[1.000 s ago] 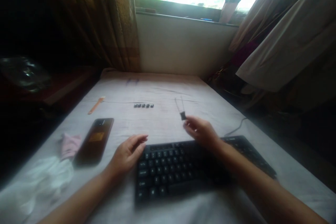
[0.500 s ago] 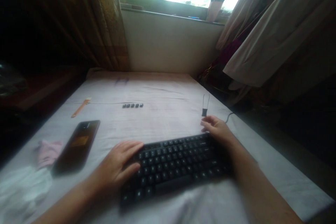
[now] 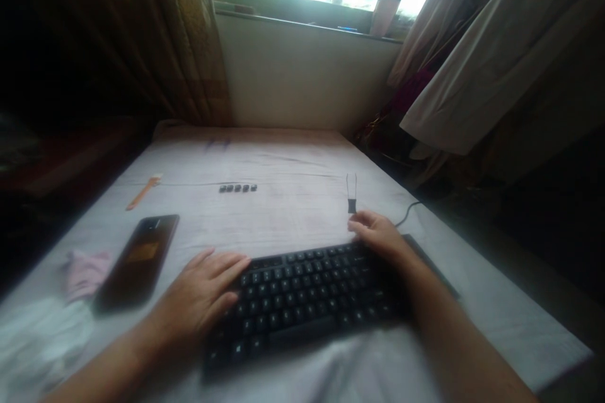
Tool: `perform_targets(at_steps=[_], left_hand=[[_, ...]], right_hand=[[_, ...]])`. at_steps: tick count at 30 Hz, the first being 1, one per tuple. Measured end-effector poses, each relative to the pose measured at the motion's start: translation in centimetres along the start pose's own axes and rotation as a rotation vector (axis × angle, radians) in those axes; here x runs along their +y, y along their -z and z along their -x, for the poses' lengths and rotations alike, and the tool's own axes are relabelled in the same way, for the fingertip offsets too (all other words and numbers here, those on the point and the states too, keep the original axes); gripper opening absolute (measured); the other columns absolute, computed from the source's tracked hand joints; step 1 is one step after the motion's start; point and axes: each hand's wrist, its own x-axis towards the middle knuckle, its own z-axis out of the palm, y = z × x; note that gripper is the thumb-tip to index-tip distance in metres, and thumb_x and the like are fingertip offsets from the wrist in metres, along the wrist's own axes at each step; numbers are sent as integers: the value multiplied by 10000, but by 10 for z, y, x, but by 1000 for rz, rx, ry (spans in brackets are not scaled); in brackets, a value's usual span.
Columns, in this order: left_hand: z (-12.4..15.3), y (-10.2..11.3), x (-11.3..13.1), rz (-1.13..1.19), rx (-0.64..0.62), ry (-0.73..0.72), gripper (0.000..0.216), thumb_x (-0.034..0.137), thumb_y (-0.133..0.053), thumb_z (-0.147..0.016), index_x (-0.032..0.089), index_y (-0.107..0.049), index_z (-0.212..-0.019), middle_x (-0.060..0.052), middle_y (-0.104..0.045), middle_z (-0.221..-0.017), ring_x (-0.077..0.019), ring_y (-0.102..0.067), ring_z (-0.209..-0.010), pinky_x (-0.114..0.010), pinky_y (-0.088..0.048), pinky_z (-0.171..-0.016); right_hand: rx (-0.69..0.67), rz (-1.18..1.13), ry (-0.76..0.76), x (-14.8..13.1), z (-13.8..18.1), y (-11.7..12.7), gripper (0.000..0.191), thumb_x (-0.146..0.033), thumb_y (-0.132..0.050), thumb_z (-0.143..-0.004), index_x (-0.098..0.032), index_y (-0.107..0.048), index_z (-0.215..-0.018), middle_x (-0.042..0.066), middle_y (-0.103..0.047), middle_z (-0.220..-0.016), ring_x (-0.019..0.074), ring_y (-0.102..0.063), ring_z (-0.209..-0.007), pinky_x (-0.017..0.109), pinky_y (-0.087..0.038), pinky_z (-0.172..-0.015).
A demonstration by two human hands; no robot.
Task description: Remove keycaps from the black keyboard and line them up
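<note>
A black keyboard [image 3: 302, 296] lies slightly slanted on the cloth-covered surface. My left hand [image 3: 203, 289] rests over its left end, fingers stretched out and thumb lying on the keys. Above the keyboard's far right edge, my right hand [image 3: 373, 233] pinches the dark end of a keycap puller [image 3: 351, 205]. The puller's two wire prongs point up and away, with nothing visible between them. Beyond the keyboard, several small dark keycaps [image 3: 237, 188] sit in a row. My right forearm covers part of the keyboard's right end.
A smartphone [image 3: 142, 258] lies face down at left, beside a pink cloth [image 3: 87, 274] and a crumpled whitish material [image 3: 42, 340]. An orange-handled brush [image 3: 143, 193] is farther back. A cable [image 3: 407, 211] runs off the right edge. Hanging clothes [image 3: 467, 88] border the right side.
The keyboard has shifted a little to the left, together with both hands. The keycap puller has moved left in my right hand's pinch. The keycap row stays in place.
</note>
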Motion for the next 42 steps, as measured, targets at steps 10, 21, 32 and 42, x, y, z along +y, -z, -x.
perform_targets(at_steps=[10,21,32,42], left_hand=[[23,6,-15,-3,-4,21,549,561,-277,-960,303,-409,-1426,-20,-543,-1399,-240,-491,-1264,-433,-203,-1140],[-26,26,-7,240,-58,241,376,428,-413,-934,247,-683,-1123,-46,-730,-1099,-244,-653,-1029,-395,-498,-918],[-49,11,-27,594,83,526,317,433,-549,-836,230,-716,-1012,-57,-751,-1044,-257,-679,-992,-413,-500,-935],[-48,9,-27,560,104,493,295,417,-530,-858,220,-718,-972,-56,-749,-999,-238,-682,-931,-396,-515,-899]], right_hand=[[-76,-207,91,-16,13,-3,224,-364,-715,-664,-154,-658,-717,32,-678,-704,146,-594,-621,273,-462,-609],[-280,-601,176,-41,0,-31,336,-310,-789,-603,-177,-590,-839,-30,-623,-678,111,-591,-585,255,-481,-569],[-576,-621,103,-50,-7,-68,241,-304,-758,-687,-160,-613,-816,-28,-635,-670,89,-607,-602,233,-507,-607],[-699,-546,164,-51,-11,-86,168,-282,-709,-742,-161,-601,-781,-12,-645,-712,90,-594,-606,245,-509,-605]])
